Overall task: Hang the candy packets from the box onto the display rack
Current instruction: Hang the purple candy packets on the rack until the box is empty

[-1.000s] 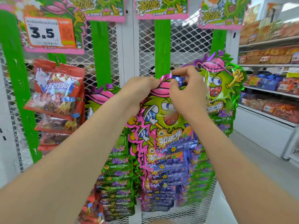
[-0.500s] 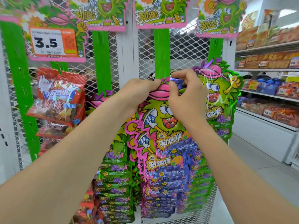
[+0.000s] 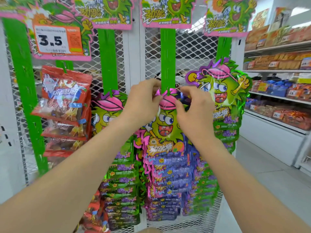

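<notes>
left hand (image 3: 143,100): up at the packet's top edge, just left of the strip, fingers curled in and pinching the pink cap bit

right hand (image 3: 193,108): same deal on the right side, thumb under and fingers over the top, pinching the packet too

packet (image 3: 165,126): green cartoon face with a pink cap, held upright between both hands, its top right at the lower end of the middle strip (can't tell if it's actually hooked on, the fingers are in the way)

strip (image 3: 167,59): green, runs straight down the rack from under a header card

rack (image 3: 193,52): white mesh panels, right behind everything

purple packets (image 3: 170,179): overlapping stack on the same strip, directly below and behind the held packet

green packets (image 3: 222,93): same cartoon face, hanging in stacks on the strips to the left and right of the middle one

red packets (image 3: 65,105): hanging further left, a few down one strip

price tag (image 3: 55,39): orange and white, reads 3.5, top left

header cards (image 3: 166,12): pink-edged, along the top of the rack

shelves (image 3: 277,105): far right, stocked with snack packs (too blurry to read)
</notes>
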Action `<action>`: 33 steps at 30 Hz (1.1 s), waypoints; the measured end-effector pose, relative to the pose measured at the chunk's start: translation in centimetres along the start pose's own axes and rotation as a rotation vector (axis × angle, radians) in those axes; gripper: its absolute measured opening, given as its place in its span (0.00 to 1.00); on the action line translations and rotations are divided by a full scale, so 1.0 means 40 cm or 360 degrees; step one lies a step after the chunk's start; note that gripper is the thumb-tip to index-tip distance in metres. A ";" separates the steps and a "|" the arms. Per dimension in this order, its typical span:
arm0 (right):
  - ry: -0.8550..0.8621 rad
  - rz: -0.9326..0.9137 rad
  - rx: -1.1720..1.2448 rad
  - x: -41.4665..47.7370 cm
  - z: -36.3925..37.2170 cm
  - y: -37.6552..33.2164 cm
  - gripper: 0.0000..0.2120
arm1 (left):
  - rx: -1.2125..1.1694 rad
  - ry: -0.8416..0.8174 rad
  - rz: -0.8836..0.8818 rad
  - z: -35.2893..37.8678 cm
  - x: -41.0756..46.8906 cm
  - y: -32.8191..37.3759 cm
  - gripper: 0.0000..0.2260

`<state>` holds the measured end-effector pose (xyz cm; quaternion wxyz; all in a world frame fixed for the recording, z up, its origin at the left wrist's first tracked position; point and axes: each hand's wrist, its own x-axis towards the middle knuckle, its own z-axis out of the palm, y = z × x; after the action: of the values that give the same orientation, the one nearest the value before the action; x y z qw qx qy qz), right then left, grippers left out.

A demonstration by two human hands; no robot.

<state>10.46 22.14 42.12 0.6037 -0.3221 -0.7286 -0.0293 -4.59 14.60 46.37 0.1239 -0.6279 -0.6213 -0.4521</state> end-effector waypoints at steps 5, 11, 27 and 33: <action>-0.0055 -0.0275 0.0220 -0.136 -0.033 -0.065 0.11 | 0.0186 0.0264 0.0447 -0.002 -0.142 -0.049 0.20; -0.1904 -0.0149 0.0171 -0.380 0.028 -0.108 0.06 | 0.0272 -0.0213 0.0334 0.050 -0.519 -0.229 0.13; -0.3167 -0.0624 -0.0510 -0.947 0.235 0.036 0.12 | 0.0438 -0.2296 -0.0587 0.534 -1.326 -0.610 0.24; -0.3271 -0.0235 -0.0228 -0.988 0.313 0.096 0.07 | 0.0662 -0.2432 -0.0369 0.649 -1.388 -0.625 0.43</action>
<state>4.10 13.42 1.90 -0.3342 -0.1815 -0.9072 0.1798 -6.12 1.07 -18.43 -0.2692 -0.6594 -0.6672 0.2181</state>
